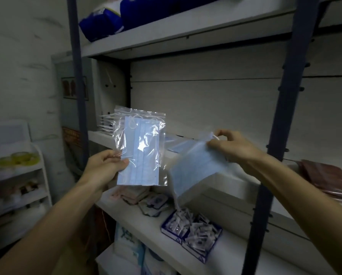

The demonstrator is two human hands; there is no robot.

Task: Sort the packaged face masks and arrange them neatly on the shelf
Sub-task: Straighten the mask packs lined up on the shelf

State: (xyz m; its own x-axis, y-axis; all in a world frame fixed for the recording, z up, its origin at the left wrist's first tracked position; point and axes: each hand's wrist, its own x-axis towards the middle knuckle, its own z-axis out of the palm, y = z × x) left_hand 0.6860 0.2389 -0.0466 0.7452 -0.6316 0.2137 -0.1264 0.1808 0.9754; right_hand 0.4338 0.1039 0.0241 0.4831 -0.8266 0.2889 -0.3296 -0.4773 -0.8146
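Right now 2 packaged masks are up in front of the middle shelf [221,175], 1 in each hand. The left hand [104,165] pinches the upright clear bag [141,147] by its lower left edge, thumb pressed across the front of the plastic and the other fingers curled behind it. This bag hangs square, its blue mask flat inside, just in front of the shelf's left end. The right hand [225,145] pinches the top corner of the second bag [194,169], which is blurred and tilts down to the left, its lower corner hanging below the shelf's front lip and above the blue box of small sachets [192,233] on the board beneath.

Judging by the task, the step in hand is to bring the 2 bags together and set them down as a tidy pair. Doing that well probably means levelling the tilted bag first, lining up its zip edge with that of the upright one, then sliding them onto the shelf board flat. A stack of white packets [106,123] already stands at the shelf's far left and dark red packets [328,179] lie at its right, so the blue ones likely belong between these. A corner pinch lets thin plastic swing, so a fuller grip along 1 edge would steady it.
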